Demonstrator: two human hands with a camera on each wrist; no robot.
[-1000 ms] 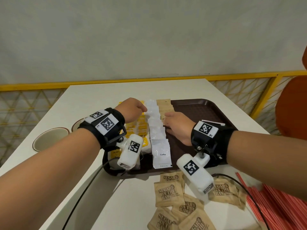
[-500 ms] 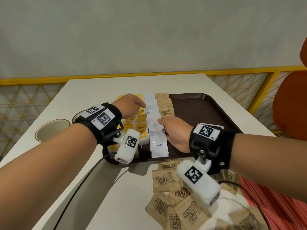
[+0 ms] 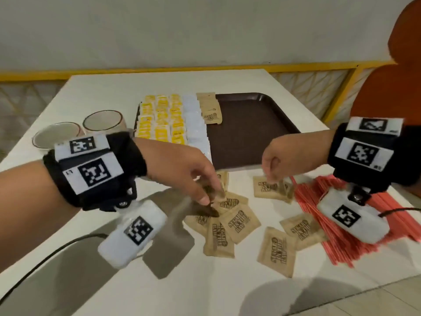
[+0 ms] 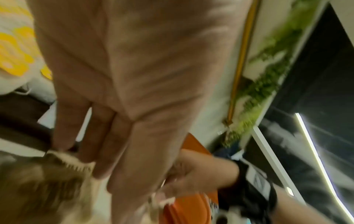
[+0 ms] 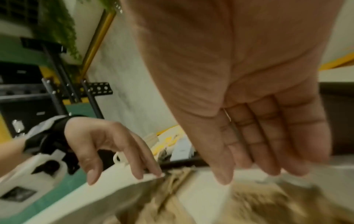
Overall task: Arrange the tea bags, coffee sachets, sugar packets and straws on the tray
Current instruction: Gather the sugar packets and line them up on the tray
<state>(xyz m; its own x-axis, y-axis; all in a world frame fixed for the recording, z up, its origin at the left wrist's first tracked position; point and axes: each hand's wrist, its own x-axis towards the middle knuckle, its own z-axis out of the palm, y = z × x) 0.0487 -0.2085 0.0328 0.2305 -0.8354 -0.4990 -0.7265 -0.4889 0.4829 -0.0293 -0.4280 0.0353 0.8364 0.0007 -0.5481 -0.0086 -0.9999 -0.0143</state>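
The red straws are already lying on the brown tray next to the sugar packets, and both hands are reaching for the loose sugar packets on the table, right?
Not quite. The red straws are not on the brown tray; the head view shows them lying on the table, on the right. The rest holds: the left hand and right hand both reach for the loose sugar packets.

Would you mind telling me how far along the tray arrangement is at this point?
Done: yellow tea bags and white coffee sachets sit in rows on the tray, with a short column of sugar packets begun. In hand: the left hand and right hand reach into the loose sugar packets on the table. Left: those packets and the red straws.
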